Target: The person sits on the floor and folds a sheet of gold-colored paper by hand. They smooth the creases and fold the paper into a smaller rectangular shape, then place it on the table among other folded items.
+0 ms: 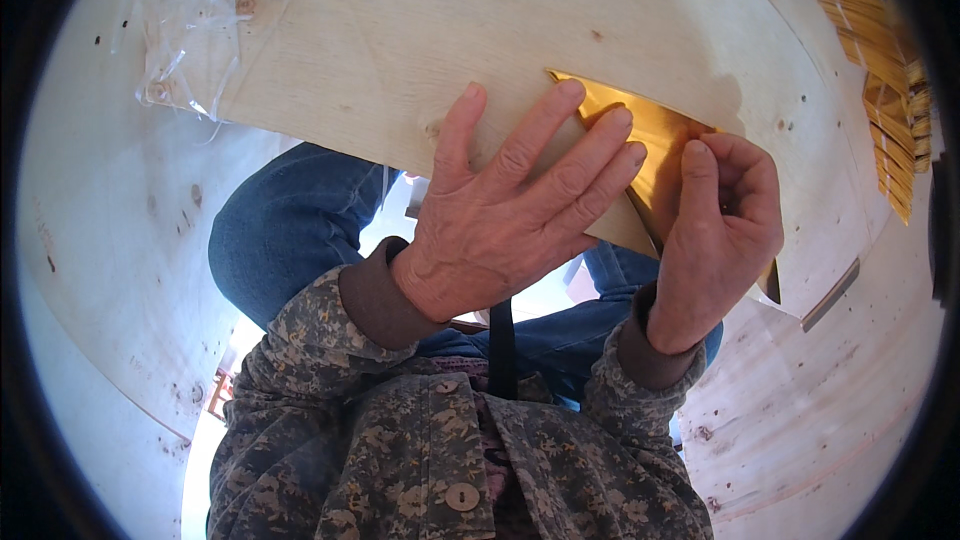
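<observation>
A shiny gold foil sheet (655, 132) lies on the pale wooden board (400, 30), partly folded, with a straight upper edge and a duller tan side showing lower down. Across its left part rests my left hand (520, 202), palm down with the fingers spread and extended. My right hand (728, 225) is closed at the sheet's right side, thumb and fingers pinching its edge. The lower part of the sheet is partly hidden under both hands.
Crumpled clear plastic wrap (195, 35) lies at the board's far left. Several folded gold foil pieces (880, 80) are heaped at the far right. A thin dark-edged strip (830, 295) sits right of my right hand. My jeans-clad knee (285, 215) is under the board's near edge.
</observation>
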Motion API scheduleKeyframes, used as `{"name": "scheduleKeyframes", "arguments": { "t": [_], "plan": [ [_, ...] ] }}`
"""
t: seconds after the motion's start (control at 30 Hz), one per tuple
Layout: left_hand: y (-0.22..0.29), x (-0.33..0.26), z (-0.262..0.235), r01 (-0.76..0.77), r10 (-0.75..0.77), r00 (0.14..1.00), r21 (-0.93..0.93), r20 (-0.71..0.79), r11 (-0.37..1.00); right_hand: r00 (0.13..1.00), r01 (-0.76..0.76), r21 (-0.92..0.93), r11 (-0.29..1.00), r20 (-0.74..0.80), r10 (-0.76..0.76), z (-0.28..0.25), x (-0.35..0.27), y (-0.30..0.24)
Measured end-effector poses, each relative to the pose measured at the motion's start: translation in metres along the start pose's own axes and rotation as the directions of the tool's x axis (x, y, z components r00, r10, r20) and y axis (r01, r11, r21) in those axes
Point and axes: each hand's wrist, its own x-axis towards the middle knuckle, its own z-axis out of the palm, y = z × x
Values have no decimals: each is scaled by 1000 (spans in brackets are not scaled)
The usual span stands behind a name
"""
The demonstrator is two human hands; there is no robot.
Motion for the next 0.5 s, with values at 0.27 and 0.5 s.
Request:
{"name": "scheduleKeyframes", "arguments": {
  "t": [0.27, 0.5],
  "plan": [
    [2, 0, -1, 20, -20, 1000, 7, -1, 1000, 1000, -23, 2, 1000, 9, 23, -1, 0, 0],
    [3, 0, 4, 30, -30, 999, -16, -35, 999, 1000, -22, -21, 1000, 2, 22, -2, 0, 1]
  ]
}}
